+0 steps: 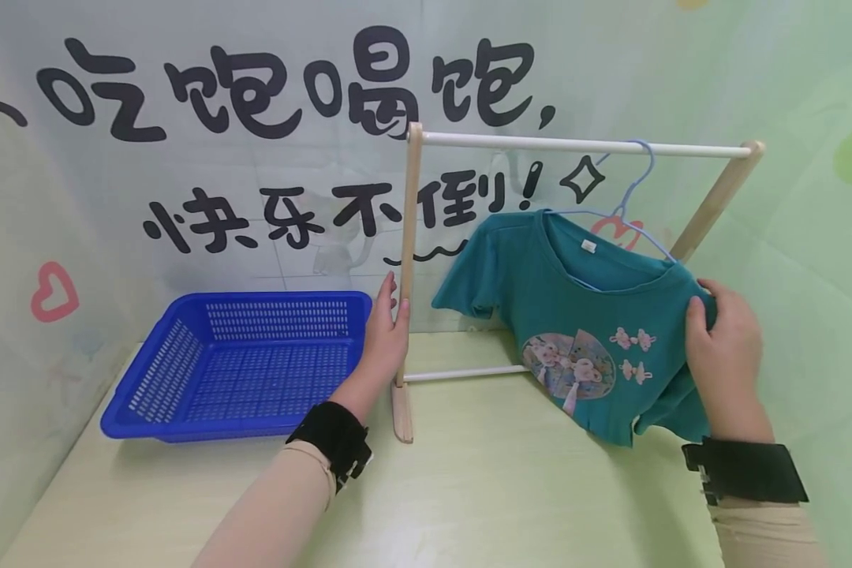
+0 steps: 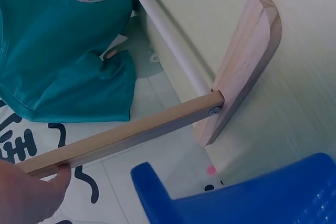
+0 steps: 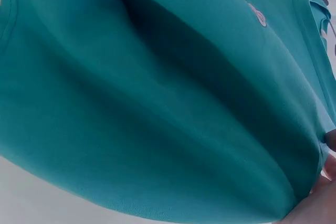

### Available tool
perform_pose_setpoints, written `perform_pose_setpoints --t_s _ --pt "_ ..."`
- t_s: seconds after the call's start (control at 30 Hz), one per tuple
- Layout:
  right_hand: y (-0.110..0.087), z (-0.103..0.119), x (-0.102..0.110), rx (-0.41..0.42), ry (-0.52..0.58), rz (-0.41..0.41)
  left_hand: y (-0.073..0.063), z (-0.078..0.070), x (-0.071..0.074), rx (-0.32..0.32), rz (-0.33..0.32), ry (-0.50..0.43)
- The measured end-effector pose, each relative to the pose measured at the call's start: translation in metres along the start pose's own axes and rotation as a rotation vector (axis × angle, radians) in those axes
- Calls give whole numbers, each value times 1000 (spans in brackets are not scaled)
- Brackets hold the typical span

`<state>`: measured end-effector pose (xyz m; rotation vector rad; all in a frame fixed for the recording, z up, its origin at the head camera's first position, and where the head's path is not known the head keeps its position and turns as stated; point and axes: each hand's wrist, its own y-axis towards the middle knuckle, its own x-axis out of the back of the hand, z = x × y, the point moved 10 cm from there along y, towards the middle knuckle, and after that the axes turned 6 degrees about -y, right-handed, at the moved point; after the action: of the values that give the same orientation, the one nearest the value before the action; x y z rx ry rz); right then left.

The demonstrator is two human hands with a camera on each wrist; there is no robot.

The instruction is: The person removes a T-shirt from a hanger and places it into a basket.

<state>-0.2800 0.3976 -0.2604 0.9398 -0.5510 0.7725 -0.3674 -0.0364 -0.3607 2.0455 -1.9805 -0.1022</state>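
A teal short-sleeved T-shirt [image 1: 603,315] with a printed round motif hangs tilted on a blue wire hanger [image 1: 637,177]. The hanger's hook is over the white top rail of a small wooden clothes rack [image 1: 539,142]. With thumb in front and fingers behind, my right hand [image 1: 727,355] pinches the shirt at its right shoulder and sleeve; folds of cloth [image 3: 157,129] fill the right wrist view. My left hand [image 1: 379,335] holds the rack's left post [image 2: 126,135] partway up, thumb against the wood and fingers along its far side.
An oblong blue plastic basket [image 1: 234,430] stands on the pale table [image 1: 468,505], left of the rack. The rack's wooden foot [image 2: 247,61] and white lower rail [image 2: 170,40] are close to it. A printed backdrop [image 1: 270,170] rises behind everything.
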Motion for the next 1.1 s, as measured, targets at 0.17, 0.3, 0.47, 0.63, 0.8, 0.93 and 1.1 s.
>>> perform_pose_setpoints --t_s 0.17,0.3,0.47,0.63,0.8,0.93,1.1 --pt "-3 5 2 23 12 -28 1 2 0 1 7 90" --pt "-5 8 3 43 22 -58 0 2 1 -11 19 140" --pt "-8 9 6 42 44 -99 0 1 4 -26 12 157" --pt "-11 11 9 44 23 -130 1 2 5 -25 7 152" --pt "-13 15 11 48 16 -169 1 4 6 -14 8 141" --pt "-15 16 12 47 29 -226 1 5 7 -12 17 135" --pt "-20 18 20 39 30 -320 2 9 5 -1 28 131"
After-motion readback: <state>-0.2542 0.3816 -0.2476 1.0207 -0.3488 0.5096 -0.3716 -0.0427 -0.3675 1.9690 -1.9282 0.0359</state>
